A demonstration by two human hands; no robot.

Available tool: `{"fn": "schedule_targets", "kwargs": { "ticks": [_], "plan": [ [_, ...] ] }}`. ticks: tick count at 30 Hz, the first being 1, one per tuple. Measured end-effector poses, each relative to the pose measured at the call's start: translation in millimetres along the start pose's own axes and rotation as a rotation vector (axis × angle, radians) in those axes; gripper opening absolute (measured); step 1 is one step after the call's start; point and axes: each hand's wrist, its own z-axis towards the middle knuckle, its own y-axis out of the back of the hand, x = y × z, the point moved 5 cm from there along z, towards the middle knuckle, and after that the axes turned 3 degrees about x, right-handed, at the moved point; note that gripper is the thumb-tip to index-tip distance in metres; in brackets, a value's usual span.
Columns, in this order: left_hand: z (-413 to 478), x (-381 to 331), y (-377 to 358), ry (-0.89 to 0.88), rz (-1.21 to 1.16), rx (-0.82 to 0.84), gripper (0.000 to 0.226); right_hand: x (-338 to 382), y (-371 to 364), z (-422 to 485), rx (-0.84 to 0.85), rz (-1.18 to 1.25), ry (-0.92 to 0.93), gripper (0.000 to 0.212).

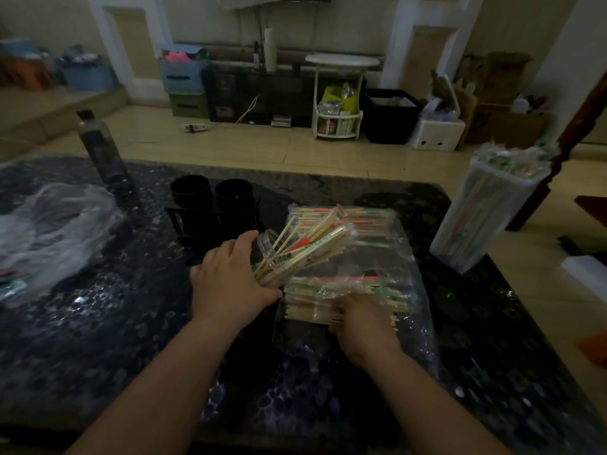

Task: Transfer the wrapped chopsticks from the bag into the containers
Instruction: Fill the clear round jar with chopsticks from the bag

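A clear plastic bag (407, 257) lies flat on the dark table (115, 339) with two stacks of wrapped chopsticks, one far (371, 221) and one near (348, 290). My left hand (230, 277) grips a clear round container (276, 257) tilted toward the right, with several wrapped chopsticks (315, 241) sticking out of its mouth. My right hand (361, 320) rests on the near stack, fingers closed around some chopsticks at their near ends. A tall clear container (479, 218) packed full of wrapped chopsticks stands at the table's right edge.
Two black cups (210, 192) in a black holder stand behind my left hand. A dark bottle (101, 149) stands at the back left. A crumpled clear bag (49, 231) lies at the left. Beyond the table are floor, boxes and a white stand.
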Motion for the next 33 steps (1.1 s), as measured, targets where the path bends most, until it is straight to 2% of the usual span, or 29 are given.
{"fn": "schedule_targets", "kwargs": {
  "ticks": [3,7,9,14,22,33],
  "plan": [
    [-0.1,0.2,-0.3,0.000,0.000,0.004,0.103,-0.3,-10.1,2.0,0.078,0.013,0.033,0.051],
    [0.5,1.0,0.2,0.004,0.003,0.011,0.104,-2.3,-10.0,4.5,-0.003,-0.022,0.022,0.056],
    [0.9,2.0,-0.1,0.006,0.007,0.012,0.104,-2.5,-11.9,5.8,0.007,-0.047,0.019,0.056],
    [1.7,1.3,-1.1,0.007,0.004,0.011,0.104,-2.2,-15.3,6.4,0.026,-0.052,0.048,0.044],
    [1.6,-1.2,-1.9,-0.003,0.014,0.018,0.105,-6.5,-13.4,6.4,-0.013,-0.034,0.084,0.047],
    [1.6,-2.4,-2.6,-0.013,-0.004,0.026,0.104,-16.1,-22.3,11.4,-0.012,0.017,0.029,0.025]
  ]
}}
